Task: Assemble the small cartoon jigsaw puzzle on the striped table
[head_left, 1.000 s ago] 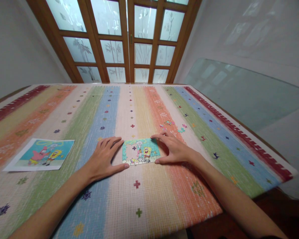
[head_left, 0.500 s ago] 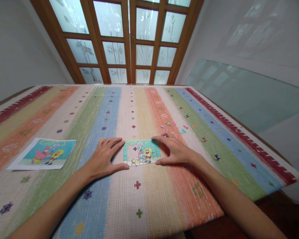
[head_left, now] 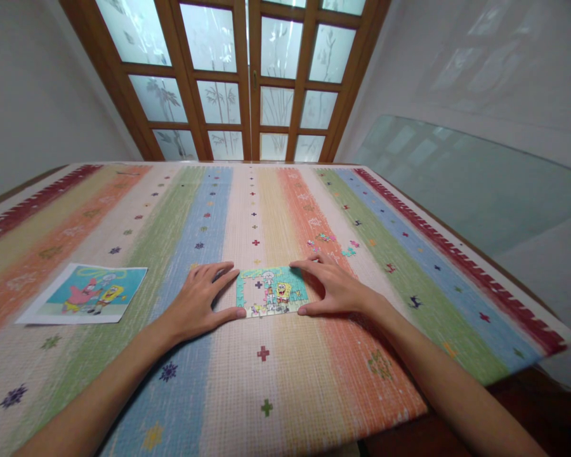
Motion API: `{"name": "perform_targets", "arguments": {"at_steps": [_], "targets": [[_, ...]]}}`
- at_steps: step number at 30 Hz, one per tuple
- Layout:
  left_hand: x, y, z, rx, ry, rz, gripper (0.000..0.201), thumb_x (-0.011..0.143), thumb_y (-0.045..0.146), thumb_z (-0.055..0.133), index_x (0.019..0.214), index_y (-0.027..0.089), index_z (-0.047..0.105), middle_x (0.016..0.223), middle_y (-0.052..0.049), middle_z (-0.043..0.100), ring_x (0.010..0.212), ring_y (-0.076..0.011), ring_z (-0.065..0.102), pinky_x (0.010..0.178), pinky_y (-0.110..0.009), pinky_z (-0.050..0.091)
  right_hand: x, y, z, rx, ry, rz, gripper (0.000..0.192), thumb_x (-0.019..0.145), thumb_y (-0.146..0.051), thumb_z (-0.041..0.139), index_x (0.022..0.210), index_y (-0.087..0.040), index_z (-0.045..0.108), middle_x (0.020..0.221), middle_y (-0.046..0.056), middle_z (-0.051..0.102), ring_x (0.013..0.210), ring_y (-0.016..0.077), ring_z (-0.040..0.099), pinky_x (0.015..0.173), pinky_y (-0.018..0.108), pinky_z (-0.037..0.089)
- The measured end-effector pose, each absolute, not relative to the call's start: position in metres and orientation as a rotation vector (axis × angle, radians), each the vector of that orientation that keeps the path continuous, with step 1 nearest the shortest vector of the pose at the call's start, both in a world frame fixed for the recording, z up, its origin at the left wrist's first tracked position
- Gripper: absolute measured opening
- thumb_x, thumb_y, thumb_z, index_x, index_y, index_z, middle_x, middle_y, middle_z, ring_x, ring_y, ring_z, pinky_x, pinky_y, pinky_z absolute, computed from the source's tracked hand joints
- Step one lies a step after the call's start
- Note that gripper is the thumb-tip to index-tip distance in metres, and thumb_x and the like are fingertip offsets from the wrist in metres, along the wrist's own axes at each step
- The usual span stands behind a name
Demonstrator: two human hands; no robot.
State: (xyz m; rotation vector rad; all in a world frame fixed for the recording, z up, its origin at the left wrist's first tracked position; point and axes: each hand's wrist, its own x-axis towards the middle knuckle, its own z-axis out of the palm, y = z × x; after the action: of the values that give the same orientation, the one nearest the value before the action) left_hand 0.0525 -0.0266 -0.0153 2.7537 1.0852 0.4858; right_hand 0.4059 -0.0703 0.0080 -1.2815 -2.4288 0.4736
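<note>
A small cartoon jigsaw puzzle (head_left: pixel 272 291) lies flat on the striped tablecloth (head_left: pixel 276 393), with a gap in its left half. My left hand (head_left: pixel 201 303) rests flat against the puzzle's left edge, thumb along its lower left corner, fingers spread. On the other side, my right hand (head_left: pixel 335 287) cups the right edge, with the index finger along the top and the thumb at the lower right corner. Both hands touch the puzzle's border and hold nothing. A few loose puzzle pieces (head_left: pixel 328 242) lie just beyond my right hand.
A printed reference picture (head_left: pixel 86 295) of the same cartoon lies on the cloth to the left. The table's right edge (head_left: pixel 504 279) runs diagonally beside a glass panel (head_left: pixel 457 178). Wooden doors with frosted glass (head_left: pixel 247 76) stand behind the table.
Both hands stay pressed at the puzzle's sides with almost no movement. The view has shifted slightly.
</note>
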Motion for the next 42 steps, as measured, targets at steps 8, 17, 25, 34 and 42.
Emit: {"name": "perform_targets", "arguments": {"at_steps": [8, 17, 25, 34, 42], "targets": [[0.0516, -0.0265, -0.0175, 2.77, 1.061, 0.533, 0.075, 0.091, 0.076, 0.056, 0.147, 0.026, 0.053, 0.149, -0.016, 0.054, 0.131, -0.0394, 0.051, 0.111, -0.063, 0.036, 0.4062, -0.0697, 0.0068, -1.287, -2.446, 0.447, 0.095, 0.073, -0.054, 0.087, 0.153, -0.025, 0.046, 0.135, 0.015, 0.06, 0.127, 0.0385, 0.052, 0.107, 0.06, 0.049], [0.0522, -0.027, -0.0176, 2.789, 1.028, 0.55, 0.072, 0.093, 0.074, 0.057, 0.145, 0.025, 0.055, 0.15, -0.018, 0.052, 0.133, -0.0402, 0.05, 0.11, -0.064, 0.038, 0.4022, -0.0719, 0.0108, -1.278, -2.485, 0.402, 0.091, 0.072, -0.048, 0.085, 0.151, -0.02, 0.048, 0.135, 0.016, 0.061, 0.124, 0.038, 0.052, 0.106, 0.06, 0.048], [0.0524, -0.0268, -0.0176, 2.76, 1.033, 0.534, 0.069, 0.094, 0.072, 0.055, 0.145, 0.026, 0.054, 0.148, -0.015, 0.054, 0.133, -0.0385, 0.05, 0.112, -0.062, 0.038, 0.3971, -0.0736, 0.0138, -1.202, -2.52, 0.345, 0.086, 0.074, -0.044, 0.081, 0.151, -0.025, 0.048, 0.138, 0.012, 0.063, 0.122, 0.0384, 0.052, 0.105, 0.061, 0.048], [0.0548, -0.0281, -0.0129, 2.756, 1.045, 0.631, 0.046, 0.106, 0.054, 0.041, 0.139, 0.023, 0.052, 0.141, -0.014, 0.059, 0.129, -0.0332, 0.054, 0.108, -0.055, 0.042, 0.3977, -0.0726, 0.0128, -1.206, -2.5, 0.369, 0.081, 0.074, -0.043, 0.08, 0.146, -0.023, 0.051, 0.138, 0.012, 0.063, 0.124, 0.0379, 0.051, 0.106, 0.061, 0.047], [0.057, -0.0274, -0.0128, 2.839, 1.102, 0.682, 0.034, 0.105, 0.042, 0.044, 0.124, 0.02, 0.062, 0.125, -0.014, 0.066, 0.117, -0.0319, 0.059, 0.1, -0.053, 0.046, 0.3985, -0.0725, 0.0115, -1.215, -2.487, 0.38, 0.081, 0.073, -0.041, 0.081, 0.147, -0.023, 0.051, 0.137, 0.012, 0.064, 0.124, 0.0376, 0.051, 0.106, 0.059, 0.048]]}}
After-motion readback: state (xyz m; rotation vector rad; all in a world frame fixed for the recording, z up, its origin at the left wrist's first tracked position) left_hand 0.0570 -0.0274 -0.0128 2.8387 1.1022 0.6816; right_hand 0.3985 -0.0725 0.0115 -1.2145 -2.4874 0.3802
